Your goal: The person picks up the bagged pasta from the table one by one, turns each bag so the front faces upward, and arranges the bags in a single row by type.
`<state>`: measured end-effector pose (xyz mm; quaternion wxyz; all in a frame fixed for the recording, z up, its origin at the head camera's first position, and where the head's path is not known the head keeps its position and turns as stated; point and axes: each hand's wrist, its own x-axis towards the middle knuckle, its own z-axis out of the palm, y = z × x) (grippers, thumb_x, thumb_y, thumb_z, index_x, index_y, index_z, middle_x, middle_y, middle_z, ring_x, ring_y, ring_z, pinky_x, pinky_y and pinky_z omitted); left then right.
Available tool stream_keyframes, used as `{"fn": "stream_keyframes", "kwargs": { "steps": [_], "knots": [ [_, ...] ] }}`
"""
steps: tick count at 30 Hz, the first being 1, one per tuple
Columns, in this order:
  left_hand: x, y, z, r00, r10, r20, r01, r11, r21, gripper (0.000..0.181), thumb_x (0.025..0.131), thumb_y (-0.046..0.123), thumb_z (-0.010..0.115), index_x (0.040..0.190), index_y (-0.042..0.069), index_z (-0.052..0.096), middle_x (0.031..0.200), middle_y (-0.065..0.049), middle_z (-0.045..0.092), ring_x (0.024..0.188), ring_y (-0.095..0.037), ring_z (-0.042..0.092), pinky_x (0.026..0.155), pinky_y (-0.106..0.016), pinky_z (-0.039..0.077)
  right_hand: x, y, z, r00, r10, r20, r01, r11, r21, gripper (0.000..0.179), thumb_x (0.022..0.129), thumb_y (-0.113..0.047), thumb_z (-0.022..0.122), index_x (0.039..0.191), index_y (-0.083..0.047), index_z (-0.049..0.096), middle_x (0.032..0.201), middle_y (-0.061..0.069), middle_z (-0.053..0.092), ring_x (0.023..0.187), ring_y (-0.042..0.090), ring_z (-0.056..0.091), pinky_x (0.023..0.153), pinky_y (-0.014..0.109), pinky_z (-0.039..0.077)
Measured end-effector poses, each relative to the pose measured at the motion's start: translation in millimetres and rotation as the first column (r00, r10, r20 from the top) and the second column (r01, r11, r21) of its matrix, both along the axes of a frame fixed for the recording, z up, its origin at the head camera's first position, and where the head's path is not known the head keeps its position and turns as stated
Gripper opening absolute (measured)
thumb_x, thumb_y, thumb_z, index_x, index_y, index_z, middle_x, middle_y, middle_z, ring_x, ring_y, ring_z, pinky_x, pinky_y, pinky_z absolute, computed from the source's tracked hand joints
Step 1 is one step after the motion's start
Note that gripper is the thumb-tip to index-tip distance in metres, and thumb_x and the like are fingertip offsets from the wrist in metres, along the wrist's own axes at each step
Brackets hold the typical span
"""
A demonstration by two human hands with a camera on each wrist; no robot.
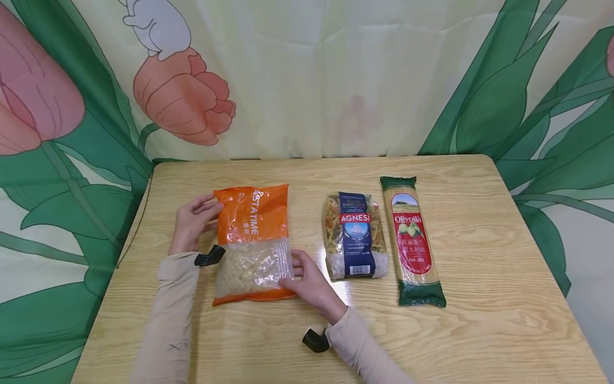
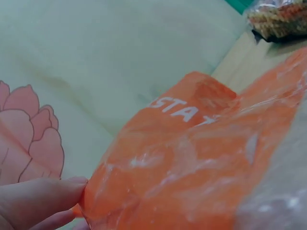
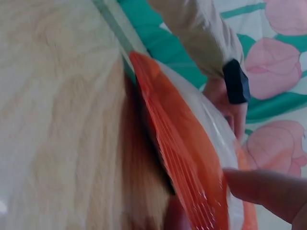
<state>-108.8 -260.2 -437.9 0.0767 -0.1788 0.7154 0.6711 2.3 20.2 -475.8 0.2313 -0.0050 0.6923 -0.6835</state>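
An orange and clear bag of pasta point(image 1: 249, 261) marked "PASTATIME" lies over the left part of the table, between both hands. My left hand point(image 1: 192, 223) pinches its upper left edge; in the left wrist view the thumb point(image 2: 43, 197) presses on the orange film. At the lower right edge my right hand point(image 1: 314, 282) grips the bag, thumb on top. The right wrist view has that thumb point(image 3: 268, 191) on the bag's side and a blurred fingertip near its underside. A dark shadow runs beneath the edge there; whether the bag is raised I cannot tell.
Right of the bag lies an AGNESI pasta bag point(image 1: 355, 234) with a dark blue label. Beside it, slightly tilted, is a long Olivoilà spaghetti pack point(image 1: 413, 242) with green ends. The wooden table point(image 1: 484, 266) meets a flower-printed curtain point(image 1: 355, 80) at the back.
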Motion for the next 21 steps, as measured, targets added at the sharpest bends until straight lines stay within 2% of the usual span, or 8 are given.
{"fn": "stream_keyframes", "kwargs": {
  "steps": [5,11,16,21],
  "knots": [
    [1.7,5.6,-1.5,1.000,-0.007,-0.013,0.006,0.999,-0.041,0.059,0.094,0.021,0.069,0.147,0.005,0.047,0.115,0.001,0.060,0.087,-0.003,0.066,0.073,-0.023,0.060,-4.3,7,1.1,0.999,0.035,-0.031,-0.034,0.998,0.052,0.069,0.085,-0.003,0.073,0.143,0.005,0.038,0.125,0.024,0.056,0.108,0.030,0.060,0.087,0.034,0.056],
    [8.3,15.1,2.3,0.999,-0.015,-0.036,0.012,0.996,-0.092,0.056,0.094,0.023,0.069,0.144,0.005,0.050,0.131,-0.015,0.058,0.087,-0.004,0.067,0.076,-0.025,0.060,-4.1,14,4.7,0.998,0.039,-0.053,-0.033,0.994,0.102,0.068,0.088,-0.005,0.072,0.145,0.005,0.036,0.132,0.024,0.051,0.117,0.035,0.055,0.098,0.045,0.052],
    [16.0,21.1,12.0,0.993,-0.039,-0.114,0.016,0.980,-0.197,0.052,0.095,0.023,0.069,0.141,0.003,0.054,0.134,-0.020,0.057,0.090,-0.003,0.064,0.081,-0.024,0.059,-5.3,19,13.2,0.991,0.060,-0.119,-0.043,0.990,0.135,0.067,0.090,-0.007,0.070,0.146,0.005,0.034,0.134,0.025,0.046,0.118,0.039,0.055,0.104,0.051,0.047],
    [27.9,24.5,25.3,0.981,-0.054,-0.184,0.003,0.964,-0.267,0.048,0.095,0.025,0.068,0.136,0.002,0.058,0.131,-0.018,0.060,0.100,-0.008,0.061,0.084,-0.015,0.054,-8.7,23,29.3,0.976,0.080,-0.201,-0.051,0.988,0.149,0.063,0.092,-0.010,0.069,0.146,0.004,0.038,0.134,0.025,0.046,0.124,0.040,0.051,0.107,0.051,0.046]
  ]
}}
